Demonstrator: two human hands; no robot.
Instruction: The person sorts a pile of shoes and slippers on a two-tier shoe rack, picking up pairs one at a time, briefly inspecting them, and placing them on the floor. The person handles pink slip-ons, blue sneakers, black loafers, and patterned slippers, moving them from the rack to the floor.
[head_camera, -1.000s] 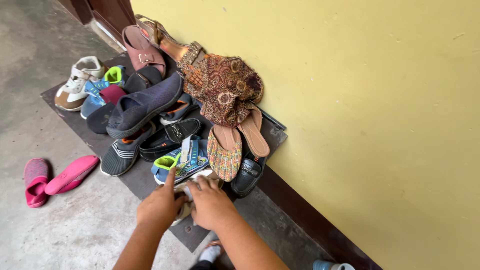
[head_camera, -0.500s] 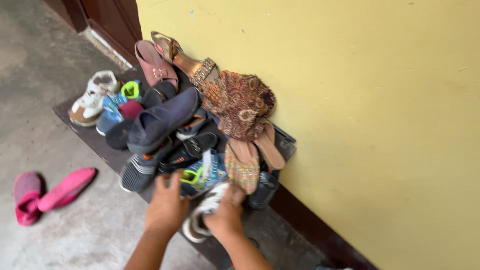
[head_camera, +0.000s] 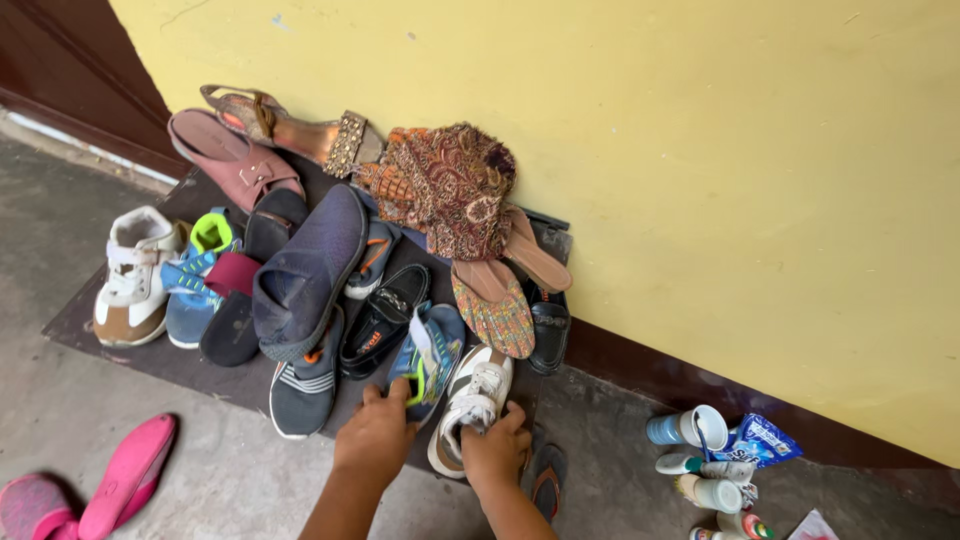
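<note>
Fingers of right hand (head_camera: 494, 450) clamp white sneaker (head_camera: 472, 405); left hand (head_camera: 376, 435) fingertips vanish under blue sneaker (head_camera: 428, 360).

1. white sneaker (head_camera: 471, 407): white laced shoe with a tan sole edge, lying lower centre of the frame at the near edge of the dark mat, toe pointing toward the upper right, opening toward the bottom.
2. blue sneaker (head_camera: 428, 360): blue with neon-green lining and a white strap, lying just left of it, touching.

left grip (head_camera: 376, 435) – bare, no sleeve | right grip (head_camera: 494, 452) – bare, no rings seen
</note>
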